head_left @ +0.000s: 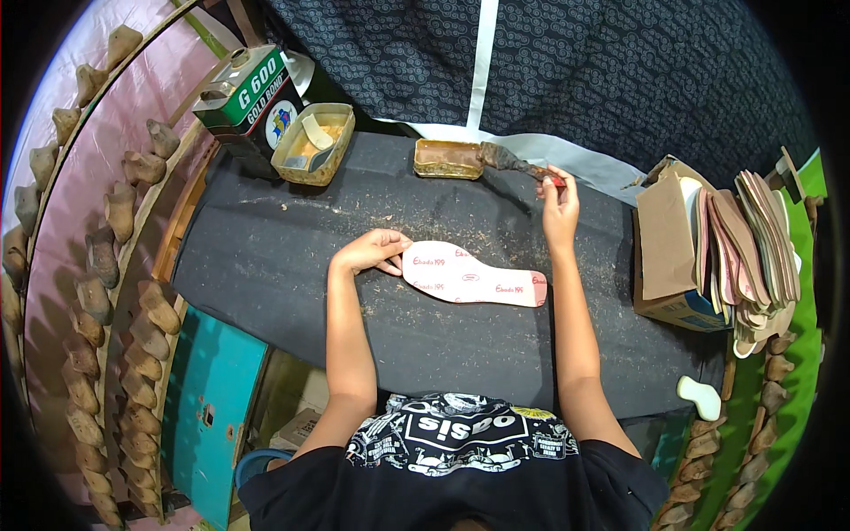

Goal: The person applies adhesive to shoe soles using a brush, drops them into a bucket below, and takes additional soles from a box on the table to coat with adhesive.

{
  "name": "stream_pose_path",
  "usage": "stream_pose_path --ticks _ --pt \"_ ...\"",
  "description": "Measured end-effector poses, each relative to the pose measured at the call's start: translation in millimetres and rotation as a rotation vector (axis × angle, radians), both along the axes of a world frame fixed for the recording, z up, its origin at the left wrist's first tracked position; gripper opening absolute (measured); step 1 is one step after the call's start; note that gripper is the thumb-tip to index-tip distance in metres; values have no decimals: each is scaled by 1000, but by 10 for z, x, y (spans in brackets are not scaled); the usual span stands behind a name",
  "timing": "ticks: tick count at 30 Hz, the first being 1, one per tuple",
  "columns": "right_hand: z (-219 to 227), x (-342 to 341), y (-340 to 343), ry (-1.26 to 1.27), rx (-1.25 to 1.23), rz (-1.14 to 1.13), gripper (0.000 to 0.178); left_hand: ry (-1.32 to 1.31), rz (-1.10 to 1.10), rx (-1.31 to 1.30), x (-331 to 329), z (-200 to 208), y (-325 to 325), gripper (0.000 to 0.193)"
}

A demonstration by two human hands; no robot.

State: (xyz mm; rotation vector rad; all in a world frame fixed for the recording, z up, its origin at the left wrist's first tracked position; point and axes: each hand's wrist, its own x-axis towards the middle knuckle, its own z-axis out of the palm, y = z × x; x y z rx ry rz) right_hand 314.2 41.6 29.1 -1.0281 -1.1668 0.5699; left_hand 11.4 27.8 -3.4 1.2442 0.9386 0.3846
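Note:
Between the fingertips of my left hand point(370, 251) is the rounded, wide end of a white shoe insole point(460, 268) with red print. The insole lies flat over the dark table, its narrow end pointing right. My right hand point(560, 212) grips a brush point(522, 166) by the red end of its handle. Dark, crusted residue coats most of the brush. Its head is at the right end of a small rectangular tub point(448, 172) holding brownish glue-like stuff; whether the bristles touch the contents I cannot tell.
A green-and-black metal can point(257, 106) and a yellowish tub point(305, 168) with scraper-like pieces stand at the back left. On the right, a cardboard box point(675, 239) holds stacked insoles point(739, 239). Wooden shoe lasts point(93, 301) line racks on both sides. A pale sole-shaped piece point(699, 397) lies near the right edge.

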Motion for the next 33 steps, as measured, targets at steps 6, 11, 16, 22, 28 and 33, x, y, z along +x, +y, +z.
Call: stream_pose_path --ticks 6,11,16,22,28,33 --pt "-62 27 -418 390 -162 114 26 10 -53 -81 -122 19 -9 25" --pt "-97 -157 -1013 502 -245 172 21 49 -73 -77 -129 78 -25 25" --pt "-211 -284 -1295 327 -318 184 21 1 -97 -103 -155 15 18 26" --pt "-237 -466 -1395 259 -340 282 20 -29 -64 -92 -130 38 66 24" --pt "-238 -532 -1435 221 -369 327 18 -44 -66 -56 -139 14 86 25" --pt "-276 -538 -1441 217 -380 327 18 -101 -82 -62 -142 17 91 28"
